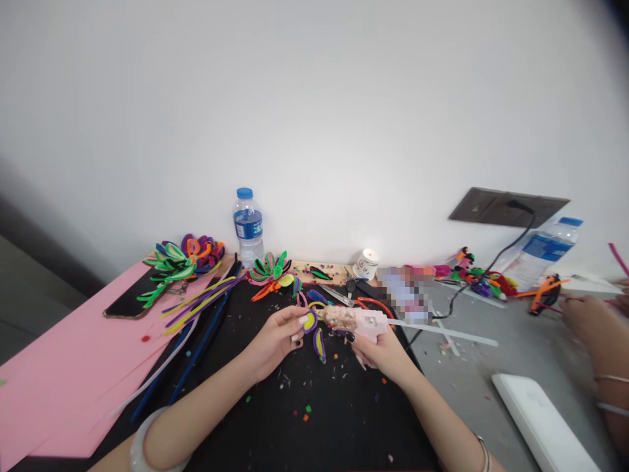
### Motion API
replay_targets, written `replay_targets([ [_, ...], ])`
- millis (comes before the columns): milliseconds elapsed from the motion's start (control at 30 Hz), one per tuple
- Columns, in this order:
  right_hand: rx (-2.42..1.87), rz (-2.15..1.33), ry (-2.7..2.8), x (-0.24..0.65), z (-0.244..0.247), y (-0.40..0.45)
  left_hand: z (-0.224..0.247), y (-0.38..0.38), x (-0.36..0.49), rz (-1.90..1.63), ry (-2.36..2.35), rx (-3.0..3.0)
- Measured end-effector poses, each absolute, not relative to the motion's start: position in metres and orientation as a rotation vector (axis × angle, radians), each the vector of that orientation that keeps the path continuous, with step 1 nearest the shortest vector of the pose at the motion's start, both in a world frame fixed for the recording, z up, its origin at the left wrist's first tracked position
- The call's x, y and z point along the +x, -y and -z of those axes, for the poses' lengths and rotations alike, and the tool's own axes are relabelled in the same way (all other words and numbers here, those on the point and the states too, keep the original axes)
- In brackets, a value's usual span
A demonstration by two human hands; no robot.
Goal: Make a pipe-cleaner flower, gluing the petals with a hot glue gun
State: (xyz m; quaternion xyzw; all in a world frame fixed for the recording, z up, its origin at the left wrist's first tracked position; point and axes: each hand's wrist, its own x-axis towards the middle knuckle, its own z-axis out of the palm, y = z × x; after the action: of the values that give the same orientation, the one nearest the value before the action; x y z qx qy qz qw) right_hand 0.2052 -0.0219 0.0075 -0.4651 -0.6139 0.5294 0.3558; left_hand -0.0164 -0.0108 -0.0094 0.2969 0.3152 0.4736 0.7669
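My right hand (376, 351) grips a pale pink hot glue gun (368, 322), with a long glue stick (447, 332) sticking out of its back. Between the fingertips of my left hand (278, 337) is a purple and yellow pipe-cleaner petal (310, 322). The gun's nozzle end points left at this petal; whether they touch I cannot tell. Just below lies a loose purple and yellow petal (319, 345) on the black mat (344, 426). Behind the gun are scissors (337, 295), partly hidden.
Pipe-cleaner flowers (179, 262), a phone (132, 295) and loose pipe cleaners (201, 301) lie left. A water bottle (248, 229) and paper cup (366, 264) stand by the wall. A black cord (484, 275) runs right, near a white case (540, 419) and another person's hands (590, 318).
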Motion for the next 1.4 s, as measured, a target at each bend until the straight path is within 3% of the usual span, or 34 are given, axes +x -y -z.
replay_targets([
  [700,-1.261,-1.291,1.53,0.208,-0.012,0.019,0.009,0.012,-0.016,-1.032,-0.69,0.64],
  [1133,-1.561,-0.767,1.412,0.267,-0.029,-0.003,0.008,0.011,-0.018,-1.042,-0.677,0.579],
  [1400,-2.072,-0.336,1.236,0.328,-0.036,0.012,0.007,0.012,-0.017,-1.027,-0.674,0.566],
])
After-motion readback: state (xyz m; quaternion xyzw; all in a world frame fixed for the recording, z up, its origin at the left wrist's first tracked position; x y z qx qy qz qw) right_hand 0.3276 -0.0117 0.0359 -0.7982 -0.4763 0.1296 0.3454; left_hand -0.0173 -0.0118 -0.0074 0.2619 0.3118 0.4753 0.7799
